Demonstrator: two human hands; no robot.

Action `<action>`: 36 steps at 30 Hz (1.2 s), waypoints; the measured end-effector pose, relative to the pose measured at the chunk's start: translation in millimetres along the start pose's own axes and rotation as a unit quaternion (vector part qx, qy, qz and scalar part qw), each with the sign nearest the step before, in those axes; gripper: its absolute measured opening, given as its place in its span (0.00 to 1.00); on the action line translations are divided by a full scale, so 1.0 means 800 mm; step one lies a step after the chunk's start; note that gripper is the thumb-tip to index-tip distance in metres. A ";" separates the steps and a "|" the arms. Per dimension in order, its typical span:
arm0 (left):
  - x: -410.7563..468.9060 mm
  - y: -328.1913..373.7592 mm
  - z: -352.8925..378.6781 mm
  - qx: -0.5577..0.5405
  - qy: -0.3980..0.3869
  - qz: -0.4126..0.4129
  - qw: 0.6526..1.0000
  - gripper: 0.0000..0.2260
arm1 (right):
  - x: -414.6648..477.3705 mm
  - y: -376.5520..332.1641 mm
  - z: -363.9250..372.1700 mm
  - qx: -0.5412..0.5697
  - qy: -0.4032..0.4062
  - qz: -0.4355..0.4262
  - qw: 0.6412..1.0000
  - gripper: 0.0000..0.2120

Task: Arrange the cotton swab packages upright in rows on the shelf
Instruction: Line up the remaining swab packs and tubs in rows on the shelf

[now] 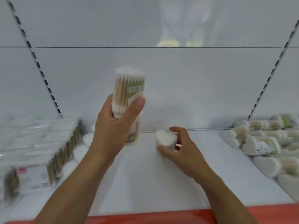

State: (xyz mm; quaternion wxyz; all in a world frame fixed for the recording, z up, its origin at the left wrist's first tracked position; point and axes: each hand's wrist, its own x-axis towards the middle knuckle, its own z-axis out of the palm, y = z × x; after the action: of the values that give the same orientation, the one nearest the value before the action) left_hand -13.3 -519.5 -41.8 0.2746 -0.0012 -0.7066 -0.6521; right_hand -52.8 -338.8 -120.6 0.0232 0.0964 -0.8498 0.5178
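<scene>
Nearest the camera runs the red front edge (161, 215) of the white shelf (145, 183), with both bare forearms reaching in over it.

The right hand (179, 151) sits low on the middle of the shelf, its grip clamped around a cotton swab package (165, 139) standing upright on the shelf, white swab tips facing up, thumb at the near side and fingers curled over the far side.

The left hand (113, 125) is raised above the shelf, its grip closed on a second package (129, 88), held upright and slightly tilted in the air, thumb pressed across the green label. Another package (134, 131) stands just behind and below this hand, partly hidden by it.

At the left, blurred flat packs of swabs (40, 139) lie stacked, with round white package ends (80, 151) beside them.

At the right, a loose pile of packages (265, 143) lies on its side, touching and overlapping.

Farthest back is the white rear panel (178, 86), flanked by two slotted uprights (37, 63).
</scene>
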 end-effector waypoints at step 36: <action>0.021 -0.011 -0.185 0.115 -0.111 0.082 0.984 0.24 | -0.056 -0.162 0.160 0.189 0.168 -0.083 0.964 0.22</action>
State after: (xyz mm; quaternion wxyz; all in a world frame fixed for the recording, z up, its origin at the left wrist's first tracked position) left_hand 26.5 -663.5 -43.4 0.2450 -0.1001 -0.8007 -0.5375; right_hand 22.8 -503.1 -72.8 0.1903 0.0807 -0.7092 0.6740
